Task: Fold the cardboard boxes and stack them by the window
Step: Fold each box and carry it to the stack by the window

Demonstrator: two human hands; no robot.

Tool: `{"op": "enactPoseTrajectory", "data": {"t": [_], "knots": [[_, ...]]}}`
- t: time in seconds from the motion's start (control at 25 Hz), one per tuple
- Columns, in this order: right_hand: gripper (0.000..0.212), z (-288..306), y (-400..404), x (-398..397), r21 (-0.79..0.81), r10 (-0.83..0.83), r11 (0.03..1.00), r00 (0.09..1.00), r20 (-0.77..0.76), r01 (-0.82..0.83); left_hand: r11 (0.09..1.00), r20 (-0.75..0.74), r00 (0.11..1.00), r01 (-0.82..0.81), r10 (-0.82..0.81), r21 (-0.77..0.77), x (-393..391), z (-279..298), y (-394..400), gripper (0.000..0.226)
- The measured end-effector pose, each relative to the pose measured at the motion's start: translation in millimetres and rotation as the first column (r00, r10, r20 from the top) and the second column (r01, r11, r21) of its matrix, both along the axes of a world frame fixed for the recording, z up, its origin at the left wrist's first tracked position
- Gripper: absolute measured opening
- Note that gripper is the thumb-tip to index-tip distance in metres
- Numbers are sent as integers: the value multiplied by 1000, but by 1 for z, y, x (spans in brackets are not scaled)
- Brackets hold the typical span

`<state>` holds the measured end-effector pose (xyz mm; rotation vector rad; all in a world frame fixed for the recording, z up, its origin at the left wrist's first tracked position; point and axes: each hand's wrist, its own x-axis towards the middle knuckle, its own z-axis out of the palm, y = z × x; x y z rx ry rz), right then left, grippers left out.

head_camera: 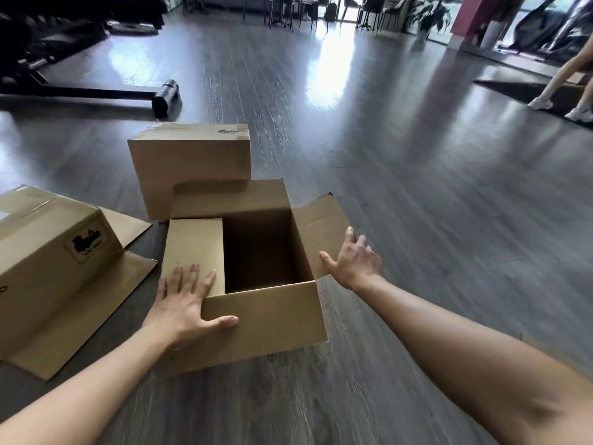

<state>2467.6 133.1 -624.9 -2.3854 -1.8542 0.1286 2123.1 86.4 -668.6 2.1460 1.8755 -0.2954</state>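
An open brown cardboard box (269, 319) stands on the wooden floor right in front of me, its inside dark and bare. My left hand (184, 303) lies flat with straight fingers on the folded-down left flap (192, 248), thumb against the near wall. My right hand (354, 260) touches the outside of the raised right flap (321, 226) with spread fingers. A closed box (189, 165) sits just behind it. A third box (48, 261) lies at the left with its flaps spread on the floor.
A black machine base with a roller (165, 96) lies at the back left. Another person's legs in white shoes (564, 101) stand at the far right. Chairs and a potted plant (426, 14) line the bright windows at the back. Open floor (433, 203) stretches to the right.
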Motion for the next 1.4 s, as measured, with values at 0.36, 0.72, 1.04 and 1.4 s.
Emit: {"op": "enactPoseTrajectory", "data": {"t": [0.36, 0.72, 1.04, 1.4], "knots": [[106, 27, -22, -93, 274, 446, 855, 894, 42, -440, 1000, -46, 999, 0, 0, 1, 6, 5, 2, 93], [162, -15, -59, -99, -401, 731, 638, 681, 47, -657, 1000, -25, 1000, -4, 4, 8, 5, 8, -3, 80], [141, 31, -21, -100, -522, 581, 591, 773, -253, -615, 996, 121, 989, -87, 85, 17, 9, 56, 11, 110], [135, 74, 30, -90, -117, 421, 880, 871, -252, -459, 948, 167, 986, -74, 22, 310, -4, 125, 50, 104]]}}
